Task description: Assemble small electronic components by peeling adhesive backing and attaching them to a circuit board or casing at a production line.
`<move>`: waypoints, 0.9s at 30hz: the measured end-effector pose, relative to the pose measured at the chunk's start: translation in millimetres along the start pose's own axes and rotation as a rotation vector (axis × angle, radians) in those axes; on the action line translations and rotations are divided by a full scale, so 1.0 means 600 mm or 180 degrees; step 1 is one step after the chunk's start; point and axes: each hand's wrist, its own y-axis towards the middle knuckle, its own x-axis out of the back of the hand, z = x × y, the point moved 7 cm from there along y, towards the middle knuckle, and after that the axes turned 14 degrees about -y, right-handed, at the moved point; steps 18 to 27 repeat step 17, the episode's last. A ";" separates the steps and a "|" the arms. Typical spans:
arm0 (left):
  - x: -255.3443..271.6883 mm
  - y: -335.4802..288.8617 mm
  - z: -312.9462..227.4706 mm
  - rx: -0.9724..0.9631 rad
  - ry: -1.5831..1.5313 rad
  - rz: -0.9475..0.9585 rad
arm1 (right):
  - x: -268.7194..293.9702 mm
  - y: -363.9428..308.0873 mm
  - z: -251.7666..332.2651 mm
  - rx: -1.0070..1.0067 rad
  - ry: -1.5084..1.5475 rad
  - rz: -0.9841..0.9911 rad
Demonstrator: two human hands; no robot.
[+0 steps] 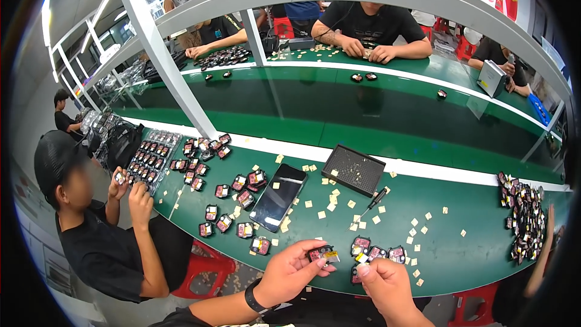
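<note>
Above the near edge of the green bench, my left hand (289, 275) has its thumb and fingers closed round a small black-and-red electronic module (321, 254) with yellow tape on it. My right hand (387, 284) pinches a small whitish-yellow piece (362, 258), which looks like a sticker or tab. Just behind those fingertips lies a group of similar modules (361, 244). More modules (244, 229) are scattered left of my left hand, near a black phone (279, 197). Small cream squares (330, 207) are strewn about the bench.
A black tray (354, 170) and a screwdriver (377, 198) lie beyond my hands. Module heaps stand at right (521, 218) and left (196, 160). A grey frame post (163, 54) rises at the conveyor belt (290, 103). Co-workers sit at left and opposite.
</note>
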 end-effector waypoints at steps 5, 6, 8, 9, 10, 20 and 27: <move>0.008 0.000 0.007 -0.0015 -0.0062 -0.0045 | -0.003 0.001 0.001 -0.0135 -0.0227 0.0039; 0.010 0.001 0.007 -0.0096 -0.0084 -0.0047 | -0.005 0.002 0.005 -0.0160 -0.0220 0.0033; 0.011 0.003 0.004 -0.0196 -0.0055 -0.0027 | -0.012 0.002 0.000 -0.0495 0.0207 0.0089; 0.011 0.003 0.004 -0.0182 -0.0061 -0.0024 | -0.013 0.002 -0.004 -0.0508 0.0208 0.0080; 0.012 0.003 0.004 -0.0175 -0.0104 -0.0066 | -0.018 0.002 -0.006 -0.0394 0.0159 0.0191; 0.017 -0.001 0.002 -0.0332 -0.0051 0.0079 | -0.045 -0.001 0.008 -0.0588 0.0344 0.0727; 0.017 -0.001 0.002 -0.0332 -0.0051 0.0079 | -0.045 -0.001 0.008 -0.0588 0.0344 0.0727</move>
